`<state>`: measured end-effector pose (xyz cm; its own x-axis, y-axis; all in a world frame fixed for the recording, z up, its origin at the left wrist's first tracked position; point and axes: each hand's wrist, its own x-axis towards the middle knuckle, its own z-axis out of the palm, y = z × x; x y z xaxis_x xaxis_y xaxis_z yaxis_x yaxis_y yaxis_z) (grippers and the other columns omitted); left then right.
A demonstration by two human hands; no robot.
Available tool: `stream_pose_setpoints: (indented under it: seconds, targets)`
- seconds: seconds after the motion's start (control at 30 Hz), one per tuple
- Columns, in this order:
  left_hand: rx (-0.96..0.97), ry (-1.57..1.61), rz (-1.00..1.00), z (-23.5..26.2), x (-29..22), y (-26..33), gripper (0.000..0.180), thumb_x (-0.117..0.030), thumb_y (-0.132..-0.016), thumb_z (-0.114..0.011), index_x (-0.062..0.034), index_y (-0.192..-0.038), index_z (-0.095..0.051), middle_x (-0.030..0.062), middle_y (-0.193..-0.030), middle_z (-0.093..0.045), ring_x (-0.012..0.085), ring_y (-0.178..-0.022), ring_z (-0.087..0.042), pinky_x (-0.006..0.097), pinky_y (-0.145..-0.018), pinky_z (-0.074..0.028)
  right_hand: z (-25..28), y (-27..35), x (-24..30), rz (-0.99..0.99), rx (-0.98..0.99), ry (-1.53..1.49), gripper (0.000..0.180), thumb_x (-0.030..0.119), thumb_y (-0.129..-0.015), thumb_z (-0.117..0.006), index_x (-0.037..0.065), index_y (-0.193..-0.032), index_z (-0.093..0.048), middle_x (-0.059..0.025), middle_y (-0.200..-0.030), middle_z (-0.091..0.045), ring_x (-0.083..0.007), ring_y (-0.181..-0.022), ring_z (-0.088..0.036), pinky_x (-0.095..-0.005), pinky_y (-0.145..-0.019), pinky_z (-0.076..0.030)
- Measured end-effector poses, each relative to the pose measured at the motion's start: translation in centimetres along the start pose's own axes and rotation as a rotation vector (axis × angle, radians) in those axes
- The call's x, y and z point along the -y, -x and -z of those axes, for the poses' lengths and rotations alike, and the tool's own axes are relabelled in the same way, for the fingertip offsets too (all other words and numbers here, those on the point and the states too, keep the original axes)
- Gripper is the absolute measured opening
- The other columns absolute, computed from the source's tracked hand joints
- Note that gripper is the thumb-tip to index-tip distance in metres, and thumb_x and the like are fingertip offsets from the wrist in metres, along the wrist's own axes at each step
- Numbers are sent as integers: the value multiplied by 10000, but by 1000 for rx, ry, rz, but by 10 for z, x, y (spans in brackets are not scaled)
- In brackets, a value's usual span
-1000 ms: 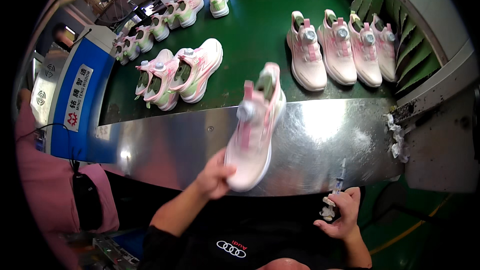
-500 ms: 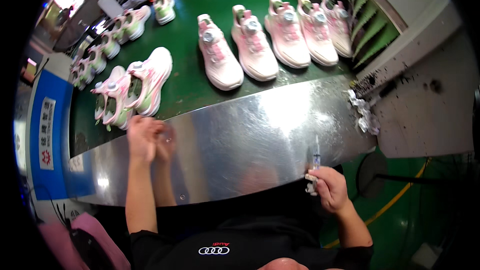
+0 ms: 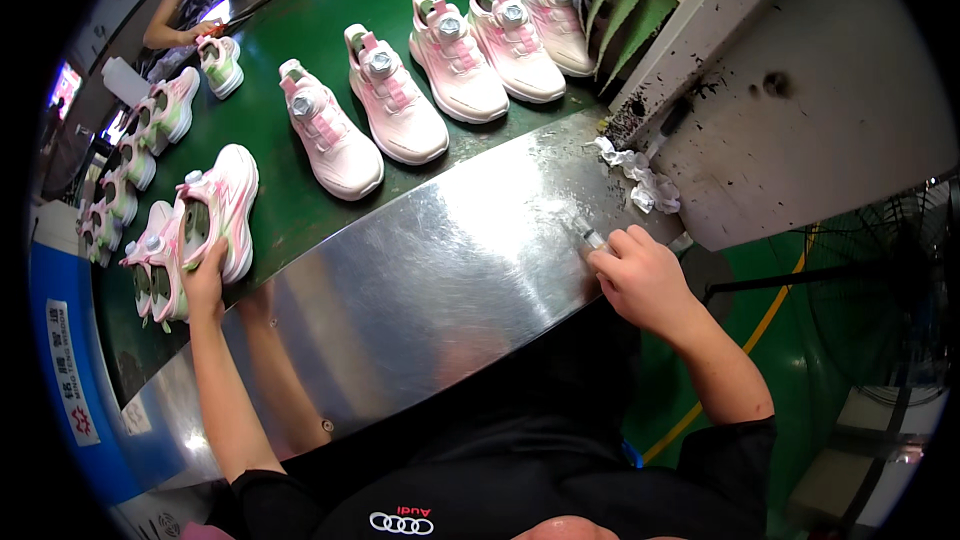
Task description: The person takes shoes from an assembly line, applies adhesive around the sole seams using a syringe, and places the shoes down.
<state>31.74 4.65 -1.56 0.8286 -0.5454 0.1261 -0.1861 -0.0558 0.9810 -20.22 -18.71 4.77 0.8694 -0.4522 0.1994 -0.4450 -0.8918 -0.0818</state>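
My left hand (image 3: 207,285) reaches to the near left of the green conveyor belt. Its fingers close round the heel of a pink-and-white sneaker (image 3: 236,195), which stands beside another pair of the same kind (image 3: 153,258). A slim clear syringe (image 3: 592,238) is in my right hand (image 3: 640,278), over the right part of the metal ledge. The syringe tip blurs into the glare on the metal. Most of its barrel is hidden by my curled fingers.
Several pink sneakers with dial knobs (image 3: 400,115) stand in a row on the belt (image 3: 290,30), before green strip curtains (image 3: 620,15). Crumpled white paper (image 3: 640,175) lies at the ledge's (image 3: 420,280) right end. Another person's hand (image 3: 205,32) touches a far sneaker (image 3: 221,65).
The view has swung to the right. My left hand has moved from the ledge's edge onto the sneaker's heel. My right hand has come farther over the ledge, and the syringe now leans left.
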Motion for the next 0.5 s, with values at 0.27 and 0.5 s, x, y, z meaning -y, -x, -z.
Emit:
stream_pose_setpoints:
  seconds: [0.27,0.5]
  targets:
    - [5,-91,319,78,-7,122,406,-26,-764,-670,37,-1152,-569,75,-1052,-621,149,-906,-594,281,-848,-468,9,0,1,42,163,103,105,62,-625,-612,107,-696,-548,-29,-776,-497,-212,-752,-516,-308,-517,-452]
    - [279,-718,-360,-7,-68,210,882,-103,-712,-674,-36,-1443,-185,142,-1397,-332,283,-1252,-409,374,-1014,-362,3,-4,2,-7,98,-126,66,99,-688,-628,102,-728,-575,-57,-752,-511,-249,-741,-546,-346,-553,-475]
